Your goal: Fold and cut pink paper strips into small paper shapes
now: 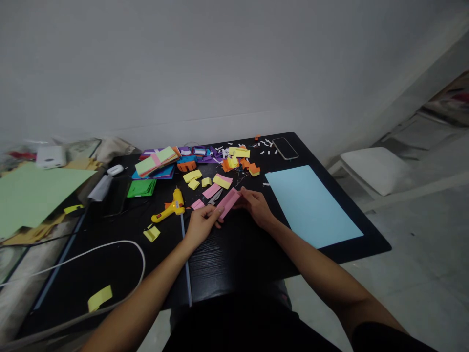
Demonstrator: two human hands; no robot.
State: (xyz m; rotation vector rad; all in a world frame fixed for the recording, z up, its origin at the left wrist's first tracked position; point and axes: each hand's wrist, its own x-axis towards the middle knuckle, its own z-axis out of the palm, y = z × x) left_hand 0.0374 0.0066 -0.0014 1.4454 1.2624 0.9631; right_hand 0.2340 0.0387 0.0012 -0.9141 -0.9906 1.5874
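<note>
A folded pink paper strip is held between my two hands above the black table. My left hand pinches its lower left end, fingers closed on it. At its upper right end, my right hand grips the edge with thumb and fingertips. Scissors lie just behind the strip, partly hidden by it. Beside them are other pink paper pieces and a yellow-and-pink piece. A yellow hot glue gun rests to the left of my left hand.
A light blue sheet lies at right, with a phone behind it. Stacked coloured papers and orange and yellow scraps fill the back. A white cable loops at left. A white stool stands beyond the table.
</note>
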